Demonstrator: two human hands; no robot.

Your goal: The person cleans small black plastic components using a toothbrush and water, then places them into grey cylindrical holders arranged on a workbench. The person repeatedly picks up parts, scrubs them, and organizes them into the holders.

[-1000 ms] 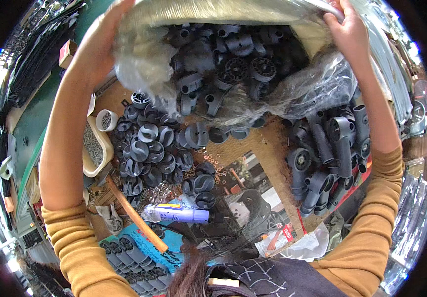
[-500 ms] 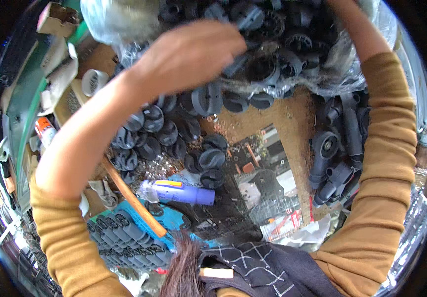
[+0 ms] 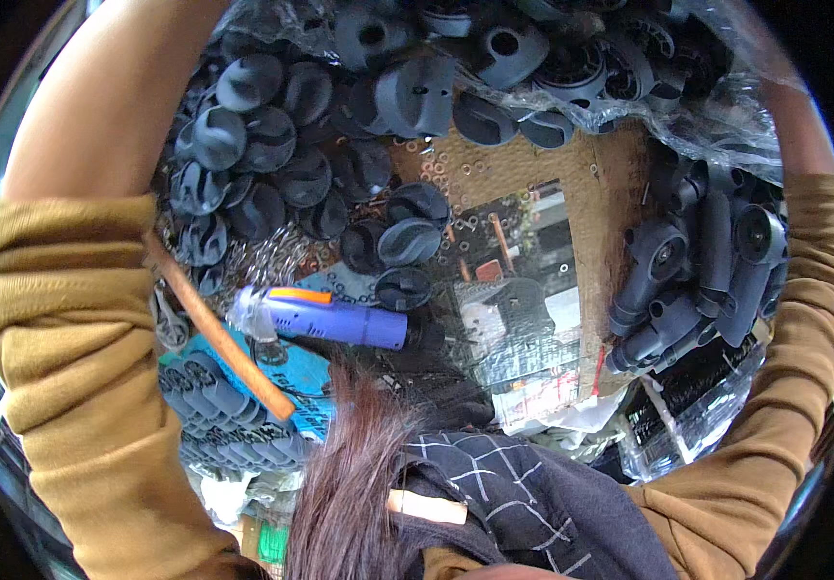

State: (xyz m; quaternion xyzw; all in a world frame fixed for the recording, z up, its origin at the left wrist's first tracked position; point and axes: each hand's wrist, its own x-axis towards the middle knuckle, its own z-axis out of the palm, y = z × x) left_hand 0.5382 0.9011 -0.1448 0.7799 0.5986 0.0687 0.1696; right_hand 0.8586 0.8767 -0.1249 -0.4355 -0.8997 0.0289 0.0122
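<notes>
Both my hands are outside the picture. My left forearm point(image 3: 98, 106) leaves through the top edge at the left, beside a heap of dark grey round plastic caps with curved ridges point(image 3: 248, 82). On the right, my right forearm point(image 3: 799, 130) rises along the rim toward the top, next to clear plastic sheeting point(image 3: 726, 121). Beside that sheeting, at the top, lies a pile of dark grey moulded plastic housings point(image 3: 513, 48). What either hand holds or touches is hidden.
A purple cylindrical power tool with an orange lever point(image 3: 339, 319) lies mid-bench near a wooden handle point(image 3: 228, 333). Small metal rings and pins point(image 3: 277, 253) are scattered around it. Grey tube-shaped parts point(image 3: 663, 253) lie right of the cardboard point(image 3: 615, 184). Grey parts stand in rows point(image 3: 204, 387) lower left.
My left hand has moved up and out of view from over the housings pile. My right forearm has shifted right. The view has tilted, so the bench contents appear moved.
</notes>
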